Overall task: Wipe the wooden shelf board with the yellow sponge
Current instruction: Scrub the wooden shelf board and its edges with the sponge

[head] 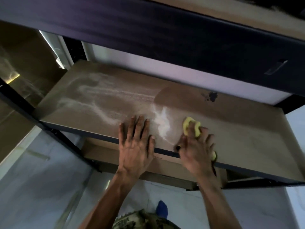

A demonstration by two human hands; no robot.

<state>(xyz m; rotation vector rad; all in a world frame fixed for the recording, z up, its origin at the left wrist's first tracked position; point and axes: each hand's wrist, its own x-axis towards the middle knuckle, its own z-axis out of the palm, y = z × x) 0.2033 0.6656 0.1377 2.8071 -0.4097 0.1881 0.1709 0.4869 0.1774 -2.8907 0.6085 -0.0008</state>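
Observation:
The wooden shelf board fills the middle of the head view, brown, with pale dusty streaks across its left half and a white smear near the front centre. My right hand presses the yellow sponge onto the board near the front edge, just right of the smear; yellow bulges out between the fingers and under the palm. To the left of the smear lies my left hand, flat on the board with fingers spread, its palm over the front edge and nothing in it.
A dark stain marks the board at the back right. A dark upper shelf hangs low over the board. Black metal uprights frame the left side. A lower shelf and a pale tiled floor lie below.

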